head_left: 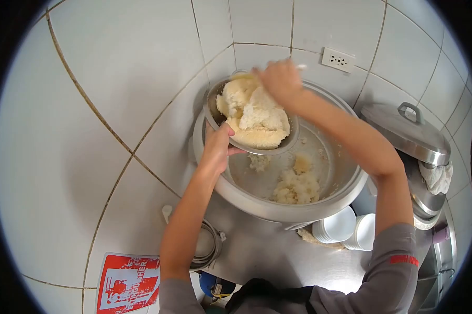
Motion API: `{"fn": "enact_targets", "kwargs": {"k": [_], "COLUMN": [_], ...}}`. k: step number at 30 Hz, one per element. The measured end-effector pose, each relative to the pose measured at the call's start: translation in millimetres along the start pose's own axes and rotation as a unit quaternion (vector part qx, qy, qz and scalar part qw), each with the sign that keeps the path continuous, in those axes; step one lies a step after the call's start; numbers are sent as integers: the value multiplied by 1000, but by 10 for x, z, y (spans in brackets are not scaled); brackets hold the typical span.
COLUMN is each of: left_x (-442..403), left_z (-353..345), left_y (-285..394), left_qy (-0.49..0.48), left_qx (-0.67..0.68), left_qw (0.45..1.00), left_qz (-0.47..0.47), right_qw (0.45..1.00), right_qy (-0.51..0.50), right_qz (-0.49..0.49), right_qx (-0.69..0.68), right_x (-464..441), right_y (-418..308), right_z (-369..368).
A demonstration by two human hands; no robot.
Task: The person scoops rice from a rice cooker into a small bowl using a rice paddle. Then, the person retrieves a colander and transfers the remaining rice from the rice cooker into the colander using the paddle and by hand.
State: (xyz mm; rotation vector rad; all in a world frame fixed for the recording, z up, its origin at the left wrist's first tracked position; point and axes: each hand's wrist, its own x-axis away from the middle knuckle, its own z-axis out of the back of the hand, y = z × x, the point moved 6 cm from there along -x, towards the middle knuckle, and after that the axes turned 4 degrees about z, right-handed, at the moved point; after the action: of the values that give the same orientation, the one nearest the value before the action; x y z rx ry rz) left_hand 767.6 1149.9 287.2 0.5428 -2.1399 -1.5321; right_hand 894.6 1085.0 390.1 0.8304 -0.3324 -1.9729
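My left hand grips the near left rim of a metal bowl, thumb inside the edge. Cooked white rice is heaped in the bowl, which tilts over a large metal basin. Above the bowl's far edge, my right hand, slightly blurred, is closed around a pale utensil. Its whitish handle end shows past the fist; a yellowish part reaches toward the rice, and its exact shape is unclear. Clumps of rice lie on the basin's floor.
White bowls are stacked on the steel counter, close to the basin. A lidded metal pot stands at right, with a cloth on its side. Round metal containers sit at left. Tiled walls with an outlet border the corner.
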Motion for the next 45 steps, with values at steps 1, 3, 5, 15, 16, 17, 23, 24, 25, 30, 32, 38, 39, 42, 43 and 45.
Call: {"fn": "enact_targets", "kwargs": {"k": [1, 3, 5, 15, 16, 17, 23, 24, 25, 30, 32, 38, 39, 42, 43, 45], "left_x": [11, 19, -26, -10, -5, -13, -14, -10, -47, -33, -51, -66, -83, -77, -74, -60], "left_z": [7, 19, 20, -25, -19, -7, 58, 65, 85, 79, 110, 134, 132, 111, 105, 109], "left_y": [7, 16, -22, -55, -62, -50, -46, -16, -13, -16, -53, -68, -56, -51, -42, -37], "left_qy": [2, 4, -40, -19, -22, -24, 17, 24, 31, 35, 38, 34, 30, 16, 23, 38], "left_qx": [9, 28, 68, 79, 82, 84, 119, 128, 135, 149, 148, 144, 147, 155, 149, 139], "left_qw": [1000, 1000, 996, 996, 996, 996, 993, 991, 990, 987, 988, 988, 988, 987, 988, 989], "left_qz": [4, 11, 36, 27, 23, 17, -14, -21, -22, -39, -28, -39, -44, -29, -33, -39], "right_qw": [999, 996, 992, 977, 953, 910, 917, 899, 877, 911, 941, 891, 874, 835, 820, 843], "right_qy": [-5, 10, 24, 4, -118, -235, -397, -420, -438, -335, -210, -99, -188, -248, -227, -117], "right_qz": [-40, -14, 8, -151, -210, -267, 15, 60, 108, 48, 57, 203, 193, 337, 410, 375], "right_qx": [-17, -92, -127, -149, -183, -212, -46, -107, -166, -234, -261, -395, -405, -357, -329, -367], "right_x": [10, 211, 338, 896, 1024, 1180, 1409, 1397, 1356, 801, 721, 1125, 1184, 1414, 1473, 1249], "right_y": [211, 421, 363, 1446, 1561, 1657, 748, 656, 598, 333, 92, -205, -199, -463, -581, -472], "right_z": [178, 502, 555, 681, 447, 223, -1153, -1203, -1239, -1712, -1965, -2017, -1916, -1218, -1060, -1313]}}
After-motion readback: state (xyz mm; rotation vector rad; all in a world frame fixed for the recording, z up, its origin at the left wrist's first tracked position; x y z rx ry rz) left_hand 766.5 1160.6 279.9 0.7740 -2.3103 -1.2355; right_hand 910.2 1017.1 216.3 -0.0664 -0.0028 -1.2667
